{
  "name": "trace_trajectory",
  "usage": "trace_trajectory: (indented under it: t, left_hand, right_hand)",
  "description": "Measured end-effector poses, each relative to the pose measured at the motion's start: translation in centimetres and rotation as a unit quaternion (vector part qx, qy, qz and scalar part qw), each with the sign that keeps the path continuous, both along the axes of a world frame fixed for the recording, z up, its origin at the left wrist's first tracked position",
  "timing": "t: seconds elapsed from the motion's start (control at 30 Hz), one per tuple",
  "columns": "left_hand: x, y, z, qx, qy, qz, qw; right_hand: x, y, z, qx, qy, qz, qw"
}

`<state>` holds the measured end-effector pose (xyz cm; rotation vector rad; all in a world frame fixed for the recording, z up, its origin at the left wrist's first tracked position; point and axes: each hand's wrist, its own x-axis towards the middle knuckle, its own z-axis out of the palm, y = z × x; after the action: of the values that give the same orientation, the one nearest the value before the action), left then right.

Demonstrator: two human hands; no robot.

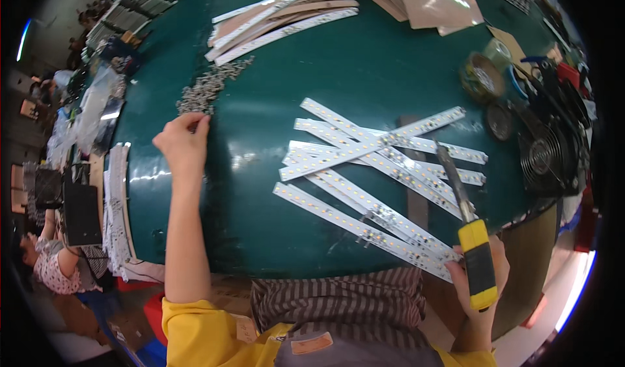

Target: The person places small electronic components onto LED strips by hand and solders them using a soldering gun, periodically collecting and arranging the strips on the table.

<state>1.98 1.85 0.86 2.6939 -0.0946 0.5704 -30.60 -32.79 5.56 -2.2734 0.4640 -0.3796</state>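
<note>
My left hand point(183, 140) is pinched at the near end of a pile of small metal parts point(203, 88); whatever is between its fingertips is too small to make out. My right hand point(478, 269) is closed around a soldering iron point(477, 250) with a yellow and black handle, its dark tip pointing up and away over the boards. Several narrow white LED strip boards point(371, 149) lie crossed over one another in front of me. The nearest LED strip board point(351, 222) has its right end by my right thumb, and I cannot tell whether they touch.
More white strips and brown boards point(280, 22) are stacked at the far edge. Brown sheets point(436, 2) lie far right. A tape roll point(482, 77), a round tin point(499, 119) and a black fan point(543, 155) stand right. White strips point(117, 204) line the left edge; a person point(62, 263) sits beyond.
</note>
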Motion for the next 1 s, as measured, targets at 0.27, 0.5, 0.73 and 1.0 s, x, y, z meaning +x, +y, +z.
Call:
trace_trajectory:
  t: [0.27,0.5,0.73,1.0]
  left_hand:
    - [-2.5,-0.8,-0.3,0.077,-0.056,-0.072,0.993]
    - [-4.9,-1.4,-1.2,0.044,-0.064,-0.101,0.992]
    - [-6.6,-2.1,-0.8,-0.025,-0.069,-0.114,0.991]
    - [-6.3,-1.9,-0.7,-0.011,-0.097,-0.112,0.989]
  right_hand:
    - [-0.7,-0.7,-0.4,0.049,-0.026,0.005,0.998]
    - [1.3,-2.1,-0.4,-0.086,-0.063,-0.038,0.994]
    - [0.1,-2.1,-2.2,0.005,-0.078,-0.130,0.988]
    - [-2.8,-4.8,-0.9,-0.038,-0.075,-0.231,0.969]
